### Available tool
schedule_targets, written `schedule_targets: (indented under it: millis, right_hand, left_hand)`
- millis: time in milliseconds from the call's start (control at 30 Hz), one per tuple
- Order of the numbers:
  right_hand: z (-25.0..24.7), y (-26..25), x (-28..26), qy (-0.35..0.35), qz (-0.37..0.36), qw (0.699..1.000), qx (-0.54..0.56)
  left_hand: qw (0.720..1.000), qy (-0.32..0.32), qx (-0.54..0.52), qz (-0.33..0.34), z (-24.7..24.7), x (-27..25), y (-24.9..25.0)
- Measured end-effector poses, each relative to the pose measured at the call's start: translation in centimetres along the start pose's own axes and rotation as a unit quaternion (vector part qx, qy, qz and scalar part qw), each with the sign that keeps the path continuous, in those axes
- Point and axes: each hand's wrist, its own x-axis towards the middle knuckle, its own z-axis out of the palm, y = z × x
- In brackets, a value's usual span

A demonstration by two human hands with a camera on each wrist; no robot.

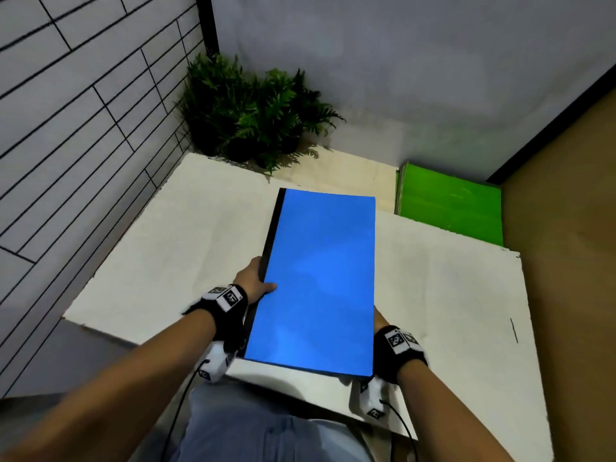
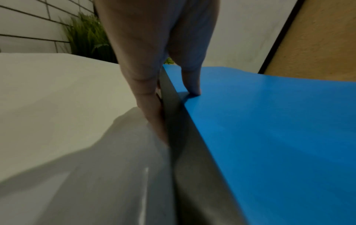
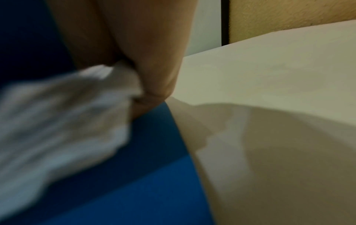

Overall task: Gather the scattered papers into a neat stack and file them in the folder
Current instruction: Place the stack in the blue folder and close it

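Observation:
A closed blue folder (image 1: 320, 281) with a black spine (image 2: 173, 121) hovers just above the white table (image 1: 150, 248), long side pointing away from me. My left hand (image 1: 261, 282) grips its spine edge, the thumb (image 2: 192, 85) on the cover and the fingers (image 2: 150, 106) along the spine and beneath. My right hand (image 1: 379, 320) holds the right edge near the front corner, its fingers hidden under the folder. In the right wrist view the fingers (image 3: 154, 60) lie against the folder (image 3: 146, 175) beside a blurred white mass (image 3: 63, 115), possibly paper. No loose papers are visible.
A stack of green folders (image 1: 450, 205) lies at the table's far right corner. Potted ferns (image 1: 253, 111) stand at the back left against the tiled wall. A brown wall (image 1: 566, 261) borders the table's right side.

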Motion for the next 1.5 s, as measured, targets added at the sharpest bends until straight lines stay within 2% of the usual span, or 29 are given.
schedule_targets:
  millis: [133, 200, 267, 300, 367, 400, 433, 500, 700, 800, 900, 1033, 1133, 1233, 1367, 1500]
  right_hand:
    - [0.9, -0.4, 0.0, -0.013, -0.048, 0.999, -0.013]
    - [1.2, -1.1, 0.5, 0.008, -0.035, 0.999, 0.040]
    - [0.4, -1.4, 1.5, 0.081, -0.032, 0.989, 0.124]
    - [0.2, -1.6, 1.5, 0.072, -0.023, 0.984, 0.162]
    - [0.6, -2.3, 1.0, 0.069, -0.002, 0.993, 0.098]
    - [0.7, -2.3, 1.1, 0.120, 0.008, 0.993, -0.008]
    - [1.1, -2.2, 1.0, 0.166, 0.014, 0.978, -0.122]
    - [1.6, -1.8, 1.3, 0.182, 0.003, 0.963, -0.197]
    - [1.8, -1.0, 2.4, 0.187, 0.030, 0.965, -0.182]
    - [1.4, -0.3, 2.6, 0.191, 0.005, 0.977, -0.090]
    - [0.8, -0.1, 1.5, 0.193, -0.031, 0.980, -0.045]
    - [-2.9, 0.6, 0.2, 0.263, -0.074, 0.960, -0.059]
    - [-7.4, 2.1, -0.9, 0.307, -0.070, 0.947, -0.066]
    - [-12.0, 4.2, -1.9, 0.338, -0.060, 0.937, -0.064]
    - [-15.9, 6.6, -2.6, 0.341, -0.012, 0.937, -0.074]
    - [-17.0, 6.4, -2.5, 0.334, 0.028, 0.927, -0.168]
  left_hand:
    - [1.000, 0.006, -0.009, -0.011, 0.6, 0.0, 0.2]
    - [0.999, 0.013, 0.002, -0.032, 0.9, -0.1, 0.1]
    - [0.999, 0.021, 0.006, -0.045, 1.2, -0.2, 0.1]
    - [0.999, 0.026, 0.005, -0.047, 1.4, -0.2, 0.1]
    - [0.998, 0.034, 0.013, -0.049, 1.7, 0.0, 0.2]
    - [0.998, 0.036, 0.020, -0.049, 2.0, 0.0, 0.3]
    - [0.998, 0.039, 0.031, -0.049, 2.2, 0.0, 0.3]
    - [0.996, 0.042, 0.058, -0.051, 2.4, 0.0, 0.4]
    - [0.986, 0.064, 0.143, -0.063, 3.0, -0.1, 0.6]
    - [0.986, 0.052, 0.149, -0.050, 3.2, 0.0, 0.4]
    - [0.992, 0.027, 0.121, -0.034, 3.6, -0.1, 1.2]
    - [0.996, -0.032, 0.074, 0.027, 4.3, 0.2, 3.6]
    - [0.990, -0.092, 0.085, 0.066, 6.4, 0.6, 6.7]
    - [0.983, -0.136, 0.100, 0.075, 9.4, 0.5, 9.9]
    - [0.978, -0.134, 0.145, 0.073, 13.4, 0.3, 11.9]
    - [0.960, -0.134, 0.237, 0.071, 16.0, 0.4, 12.1]
